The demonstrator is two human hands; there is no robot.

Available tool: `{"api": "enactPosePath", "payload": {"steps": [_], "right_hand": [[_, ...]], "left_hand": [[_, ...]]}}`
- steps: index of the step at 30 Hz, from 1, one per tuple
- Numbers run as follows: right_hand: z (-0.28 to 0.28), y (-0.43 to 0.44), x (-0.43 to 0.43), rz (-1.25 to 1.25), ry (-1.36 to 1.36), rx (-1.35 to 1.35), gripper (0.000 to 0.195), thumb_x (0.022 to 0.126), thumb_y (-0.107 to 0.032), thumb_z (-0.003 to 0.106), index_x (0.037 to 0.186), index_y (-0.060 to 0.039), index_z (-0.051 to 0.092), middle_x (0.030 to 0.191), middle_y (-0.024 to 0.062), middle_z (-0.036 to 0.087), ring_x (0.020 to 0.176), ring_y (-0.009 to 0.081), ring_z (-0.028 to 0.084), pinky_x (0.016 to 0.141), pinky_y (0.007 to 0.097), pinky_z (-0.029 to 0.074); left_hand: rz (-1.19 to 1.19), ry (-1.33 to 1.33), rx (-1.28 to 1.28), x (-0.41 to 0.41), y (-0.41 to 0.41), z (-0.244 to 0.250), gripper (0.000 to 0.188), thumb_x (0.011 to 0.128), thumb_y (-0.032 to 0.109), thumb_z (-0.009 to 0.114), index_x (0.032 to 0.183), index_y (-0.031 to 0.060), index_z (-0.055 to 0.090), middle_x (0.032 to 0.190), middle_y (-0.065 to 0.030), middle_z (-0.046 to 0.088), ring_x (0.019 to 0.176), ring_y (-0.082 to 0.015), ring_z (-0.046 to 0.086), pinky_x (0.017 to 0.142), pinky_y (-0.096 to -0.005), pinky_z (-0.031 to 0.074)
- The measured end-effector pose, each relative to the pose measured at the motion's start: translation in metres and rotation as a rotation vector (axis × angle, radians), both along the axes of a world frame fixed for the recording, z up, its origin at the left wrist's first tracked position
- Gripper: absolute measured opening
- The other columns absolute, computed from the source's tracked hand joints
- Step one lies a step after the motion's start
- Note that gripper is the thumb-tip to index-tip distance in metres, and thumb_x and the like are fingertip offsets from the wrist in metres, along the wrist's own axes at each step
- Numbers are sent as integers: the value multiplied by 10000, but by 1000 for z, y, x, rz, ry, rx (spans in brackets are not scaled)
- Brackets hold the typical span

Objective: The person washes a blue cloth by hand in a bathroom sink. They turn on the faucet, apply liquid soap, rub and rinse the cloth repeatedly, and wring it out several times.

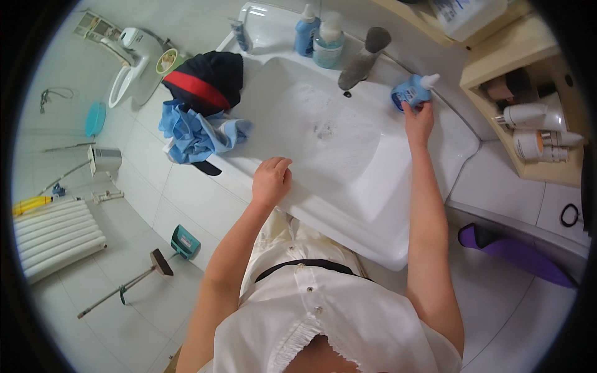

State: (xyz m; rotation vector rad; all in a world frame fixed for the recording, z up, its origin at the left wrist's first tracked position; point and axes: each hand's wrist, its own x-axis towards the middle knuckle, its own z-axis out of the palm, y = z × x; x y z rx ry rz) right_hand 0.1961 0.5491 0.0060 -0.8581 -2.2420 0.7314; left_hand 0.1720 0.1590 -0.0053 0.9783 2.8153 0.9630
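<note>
My right hand (420, 123) grips a blue plastic bottle (410, 94) with a white nozzle, at the right back rim of the white washbasin (392, 186). The bottle bears writing. My left hand (272, 181) is over the basin's front rim, its fingers curled together and nothing visible in them. Water stands or runs in the bowl around the drain. Behind the bowl is a grey faucet (358, 67). Crumpled light-blue cloth (196, 135) lies on the left rim against a dark garment with a red band (205, 84).
A pump bottle (328, 49), another blue bottle (306, 37) and a tube (241, 36) stand along the back rim. A wooden shelf (503, 60) with toiletries juts in at right. On the left are a toilet (135, 70), a radiator (60, 238), a broom (161, 263) and a green dustpan (185, 241).
</note>
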Motion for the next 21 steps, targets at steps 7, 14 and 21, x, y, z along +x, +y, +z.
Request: {"api": "enactPosePath", "payload": {"steps": [7, 14, 21], "right_hand": [[-9, 5, -10, -2, 1, 100, 473, 776, -142, 757, 1162, 16, 535, 1042, 170, 638, 900, 289, 662, 807, 364, 516], [-31, -74, 37, 334, -118, 184, 386, 808, -79, 649, 1176, -41, 540, 1221, 138, 547, 1112, 313, 530, 981, 435, 398], [-91, -135, 8, 513, -606, 462, 573, 883, -250, 557, 1416, -115, 398, 1519, 129, 272, 1407, 341, 219, 1116, 521, 209]], "left_hand": [[-5, 26, 52, -1, 1, 2, 149, 715, 26, 604, 857, 47, 644, 843, -90, 639, 823, -286, 615, 757, -387, 506], [-5, 13, 227, -2, -1, 4, 259, 695, -38, 592, 940, 34, 633, 989, -109, 641, 892, -305, 610, 771, -379, 507], [385, 390, 375, -45, -62, 40, 598, 685, -44, 608, 1266, 90, 558, 1322, -184, 493, 1311, -369, 381, 1084, -458, 269]]}}
